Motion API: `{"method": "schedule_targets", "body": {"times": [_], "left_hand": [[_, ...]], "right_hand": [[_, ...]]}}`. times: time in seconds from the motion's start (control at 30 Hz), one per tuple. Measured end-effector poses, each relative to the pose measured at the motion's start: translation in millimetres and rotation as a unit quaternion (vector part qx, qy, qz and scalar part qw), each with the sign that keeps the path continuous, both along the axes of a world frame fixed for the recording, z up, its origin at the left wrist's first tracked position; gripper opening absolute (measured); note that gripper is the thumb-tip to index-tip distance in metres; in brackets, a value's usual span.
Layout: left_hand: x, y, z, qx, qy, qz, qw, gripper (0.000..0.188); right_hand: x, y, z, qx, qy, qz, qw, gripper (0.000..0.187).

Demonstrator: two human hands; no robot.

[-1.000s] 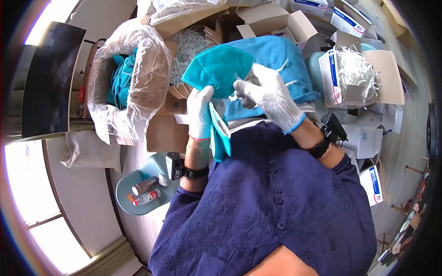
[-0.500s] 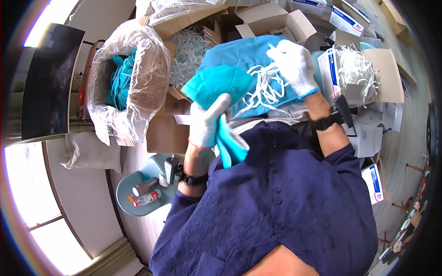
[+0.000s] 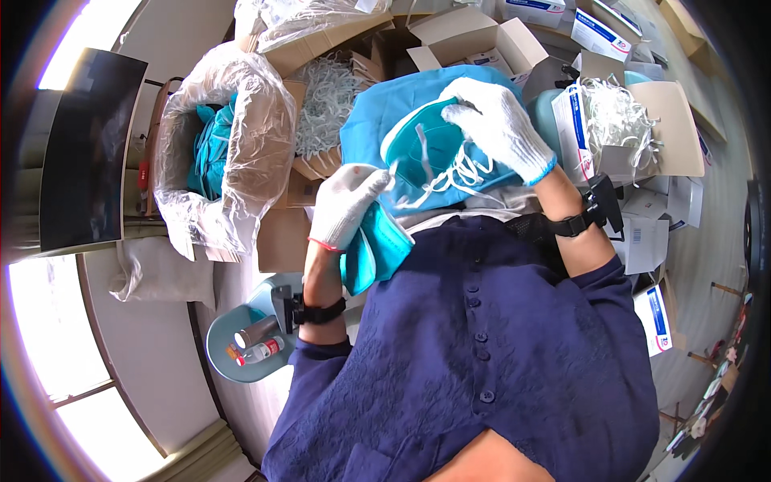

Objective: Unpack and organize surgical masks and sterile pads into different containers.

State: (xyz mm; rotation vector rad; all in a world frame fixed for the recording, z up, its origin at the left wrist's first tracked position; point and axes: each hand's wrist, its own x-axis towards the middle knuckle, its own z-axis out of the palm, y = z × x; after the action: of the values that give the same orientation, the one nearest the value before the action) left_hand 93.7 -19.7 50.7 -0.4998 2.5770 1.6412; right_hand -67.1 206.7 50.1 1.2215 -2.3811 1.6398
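My left hand (image 3: 347, 205), in a white knit glove, is closed on teal folded face masks (image 3: 376, 251) that hang below it against my shirt. Its thumb and fingertips point toward a blurred white strap end. My right hand (image 3: 498, 128), gloved too, pinches the right edge of another teal face mask (image 3: 411, 145), whose inner side partly shows. A pale strap lies across that mask. Loose white straps (image 3: 462, 170) form a tangle on the blue cloth (image 3: 365, 116) over my lap, just under my right hand.
At the left, a carton lined with clear plastic (image 3: 269, 120) holds teal masks. Two boxes of white straps stand near it and at the right: one brown (image 3: 325, 104), one white (image 3: 614, 120). A blue-grey stool (image 3: 221, 349) bears a bottle and a tumbler.
The teal mask has passed from my left hand to my right and turned to show its inner side. My left hand has drawn back left, keeping the folded masks.
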Motion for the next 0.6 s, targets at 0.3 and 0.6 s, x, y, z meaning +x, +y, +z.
{"method": "schedule_targets", "body": {"times": [0.3, 0.6], "left_hand": [[-27, 29, 8, -0.048, 0.105, -0.012, 0.993, 0.017], [-31, 38, 0, -0.021, 0.198, -0.006, 0.98, 0.012]], "right_hand": [[15, -23, -2, 0.0, 0.071, -0.106, 0.992, 0.024], [43, -29, -1, 0.034, -0.009, -0.017, 0.999, 0.027]]}}
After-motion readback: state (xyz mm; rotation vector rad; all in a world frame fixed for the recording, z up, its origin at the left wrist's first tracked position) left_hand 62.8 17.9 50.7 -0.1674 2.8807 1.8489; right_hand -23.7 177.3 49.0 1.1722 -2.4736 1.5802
